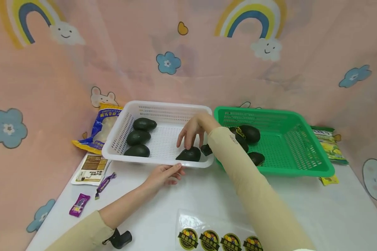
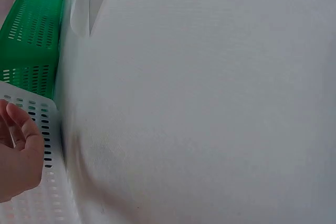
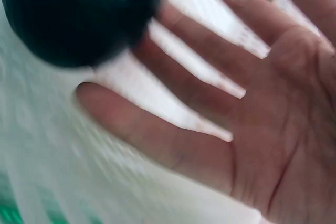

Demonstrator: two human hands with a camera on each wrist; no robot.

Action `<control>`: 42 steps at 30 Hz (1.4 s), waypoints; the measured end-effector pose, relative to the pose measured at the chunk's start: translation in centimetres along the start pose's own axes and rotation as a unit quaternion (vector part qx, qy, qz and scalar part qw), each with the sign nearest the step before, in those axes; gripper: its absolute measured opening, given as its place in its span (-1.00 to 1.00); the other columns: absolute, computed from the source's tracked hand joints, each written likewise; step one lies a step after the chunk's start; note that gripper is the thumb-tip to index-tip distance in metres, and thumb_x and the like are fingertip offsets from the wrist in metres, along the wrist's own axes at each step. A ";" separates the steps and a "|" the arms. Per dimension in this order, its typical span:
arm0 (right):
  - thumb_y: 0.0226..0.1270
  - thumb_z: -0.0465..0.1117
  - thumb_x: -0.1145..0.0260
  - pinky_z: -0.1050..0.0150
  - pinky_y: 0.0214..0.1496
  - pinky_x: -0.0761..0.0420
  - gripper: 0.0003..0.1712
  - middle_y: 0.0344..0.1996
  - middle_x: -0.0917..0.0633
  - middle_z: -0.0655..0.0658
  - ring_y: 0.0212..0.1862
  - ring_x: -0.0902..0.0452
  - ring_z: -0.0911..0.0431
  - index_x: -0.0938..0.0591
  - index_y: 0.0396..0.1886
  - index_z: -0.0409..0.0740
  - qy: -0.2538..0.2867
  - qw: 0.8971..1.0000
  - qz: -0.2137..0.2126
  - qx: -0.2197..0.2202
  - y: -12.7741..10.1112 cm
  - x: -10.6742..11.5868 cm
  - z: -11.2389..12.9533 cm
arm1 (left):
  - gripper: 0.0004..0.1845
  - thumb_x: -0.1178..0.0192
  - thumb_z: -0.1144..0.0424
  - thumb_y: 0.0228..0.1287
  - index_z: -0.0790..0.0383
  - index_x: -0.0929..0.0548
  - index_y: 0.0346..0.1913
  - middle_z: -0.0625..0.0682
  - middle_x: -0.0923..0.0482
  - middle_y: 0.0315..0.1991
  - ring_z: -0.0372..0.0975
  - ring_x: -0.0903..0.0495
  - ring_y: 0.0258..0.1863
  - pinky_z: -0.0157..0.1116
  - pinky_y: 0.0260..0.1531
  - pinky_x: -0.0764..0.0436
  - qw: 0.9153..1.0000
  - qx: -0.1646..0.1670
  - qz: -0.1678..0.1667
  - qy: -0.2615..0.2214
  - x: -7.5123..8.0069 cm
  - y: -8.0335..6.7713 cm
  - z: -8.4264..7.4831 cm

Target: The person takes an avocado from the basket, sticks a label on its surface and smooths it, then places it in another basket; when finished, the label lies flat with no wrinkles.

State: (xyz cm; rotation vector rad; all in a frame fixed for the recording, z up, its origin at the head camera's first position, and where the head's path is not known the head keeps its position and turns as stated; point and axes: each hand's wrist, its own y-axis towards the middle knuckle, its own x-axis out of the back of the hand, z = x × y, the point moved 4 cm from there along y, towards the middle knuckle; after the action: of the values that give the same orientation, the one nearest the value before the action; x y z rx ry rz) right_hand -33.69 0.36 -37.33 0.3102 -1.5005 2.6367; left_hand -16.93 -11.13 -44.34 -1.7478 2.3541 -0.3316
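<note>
"One avocado (image 1: pixel 190 155), head view?"
"At four o'clock in the white basket (image 1: pixel 163 139); the right hand (image 1: pixel 194 129), fingers spread, touches it. The left hand (image 1: pixel 164 175) (relaxed) rests its thumb on the basket's five o'clock."
"Left wrist?"
"Left hand at eight, green basket (image 2: pixel 34 38) at ten."
"Right wrist?"
"Avocado at half past ten, against outstretched fingers."

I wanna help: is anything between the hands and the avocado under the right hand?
Nothing visible for the right hand. The white basket's near wall stands between the left hand and the avocado.
</note>
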 end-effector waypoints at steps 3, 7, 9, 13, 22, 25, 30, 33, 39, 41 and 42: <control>0.23 -0.31 -0.39 -0.05 0.16 -0.52 -0.30 0.33 -0.37 -0.11 0.39 -0.22 -0.02 -0.43 0.36 0.09 -0.019 0.999 0.025 -0.041 1.2 -0.8 -0.3 | -0.42 -0.14 -0.06 0.41 0.51 -0.59 0.05 -0.02 -0.68 -0.25 -0.25 -0.59 -0.24 -0.25 -0.16 -0.60 1.000 0.005 0.004 0.002 -0.1 0.1 0.2; 0.22 -0.29 -0.40 -0.01 0.06 -0.59 -0.34 0.32 -0.37 -0.10 0.39 -0.22 -0.04 -0.46 0.32 0.08 -0.027 0.999 0.016 -0.031 2.3 -1.2 0.4 | -0.43 -0.14 -0.05 0.41 0.49 -0.59 0.05 -0.06 -0.68 -0.27 -0.26 -0.58 -0.25 -0.28 -0.18 -0.59 1.000 0.004 0.008 -0.001 0.0 0.1 0.2; 0.23 -0.26 -0.40 0.02 0.01 -0.62 -0.33 0.34 -0.36 -0.11 0.38 -0.23 -0.02 -0.44 0.35 0.03 -0.015 1.000 0.001 -0.007 2.9 -1.4 0.9 | -0.45 -0.13 -0.03 0.42 0.48 -0.59 0.08 -0.07 -0.68 -0.26 -0.27 -0.58 -0.26 -0.29 -0.19 -0.58 1.000 0.004 0.011 -0.003 0.0 0.1 0.1; 0.19 -0.20 -0.42 0.09 -0.03 -0.65 -0.21 0.35 -0.35 -0.15 0.37 -0.25 -0.02 -0.34 0.42 -0.09 0.008 0.999 -0.027 0.032 3.9 -1.9 1.7 | -0.47 -0.13 0.00 0.43 0.45 -0.58 0.13 -0.07 -0.67 -0.25 -0.27 -0.57 -0.27 -0.27 -0.18 -0.58 1.000 0.006 0.016 -0.003 0.0 0.1 0.0; 0.11 -0.23 -0.46 0.20 0.07 -0.57 -0.33 0.15 -0.43 -0.12 0.08 -0.47 0.06 -0.38 0.21 -0.09 -0.013 0.992 -0.030 0.125 4.9 -1.6 1.5 | -0.47 -0.13 -0.01 0.43 0.43 -0.57 0.15 -0.06 -0.66 -0.24 -0.25 -0.56 -0.25 -0.25 -0.16 -0.57 1.000 0.012 0.020 0.004 0.0 0.1 -0.1; 0.12 -0.26 -0.48 0.21 0.10 -0.56 -0.31 0.17 -0.39 -0.14 0.06 -0.48 0.08 -0.33 0.19 -0.10 0.017 0.986 -0.031 0.161 5.1 -1.4 1.3 | -0.47 -0.13 0.01 0.43 0.45 -0.57 0.14 -0.06 -0.66 -0.24 -0.27 -0.56 -0.25 -0.29 -0.19 -0.57 1.000 0.012 0.020 0.000 0.1 0.1 0.0; 0.09 -0.31 -0.51 0.23 0.11 -0.56 -0.16 0.23 -0.31 -0.12 0.14 -0.41 0.09 -0.31 0.34 0.01 0.028 0.989 -0.018 0.141 4.9 -1.6 0.8 | -0.47 -0.14 -0.01 0.42 0.44 -0.58 0.14 -0.06 -0.67 -0.24 -0.27 -0.56 -0.26 -0.32 -0.22 -0.57 1.000 0.014 0.026 0.000 0.0 0.2 0.0; 0.06 -0.30 -0.53 0.25 0.07 -0.58 -0.17 0.21 -0.35 -0.13 0.12 -0.42 0.09 -0.37 0.33 0.05 0.009 0.991 -0.023 0.128 4.0 -1.7 0.8 | -0.47 -0.13 -0.01 0.42 0.42 -0.58 0.15 -0.06 -0.67 -0.22 -0.25 -0.57 -0.25 -0.32 -0.22 -0.57 0.999 0.012 0.032 0.002 -0.2 0.2 -0.1; 0.02 -0.13 -0.57 0.21 0.02 -0.60 -0.34 0.06 -0.52 -0.13 0.03 -0.53 0.06 -0.45 0.09 -0.08 -0.051 0.975 -0.097 0.193 -1.6 -1.3 2.2 | -0.44 -0.12 -0.03 0.43 0.44 -0.56 0.17 -0.05 -0.66 -0.21 -0.22 -0.56 -0.21 -0.28 -0.17 -0.57 0.999 0.014 0.032 0.004 0.0 0.0 -0.3; 0.02 -0.08 -0.56 0.21 0.03 -0.58 -0.35 0.02 -0.56 -0.10 0.02 -0.52 0.07 -0.45 0.06 -0.08 -0.077 0.959 -0.131 0.239 -4.5 -1.7 2.2 | -0.43 -0.13 -0.04 0.42 0.44 -0.55 0.17 -0.05 -0.66 -0.22 -0.22 -0.56 -0.20 -0.28 -0.16 -0.57 0.999 0.017 0.029 0.003 0.1 -0.1 -0.3; 0.03 -0.08 -0.55 0.19 0.04 -0.56 -0.36 0.01 -0.57 -0.09 0.03 -0.51 0.06 -0.44 0.06 -0.09 -0.079 0.950 -0.145 0.265 -5.8 -2.1 1.9 | -0.43 -0.12 -0.04 0.42 0.45 -0.55 0.17 -0.05 -0.66 -0.21 -0.22 -0.56 -0.20 -0.28 -0.16 -0.57 0.999 0.017 0.029 0.002 0.1 -0.1 -0.3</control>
State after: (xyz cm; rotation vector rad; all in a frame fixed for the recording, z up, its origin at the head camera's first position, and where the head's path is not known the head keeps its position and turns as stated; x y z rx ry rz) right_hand -30.34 1.75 -31.99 0.7316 -0.6702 2.7623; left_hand -16.98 -11.27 -43.99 -1.6625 2.3823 -0.3645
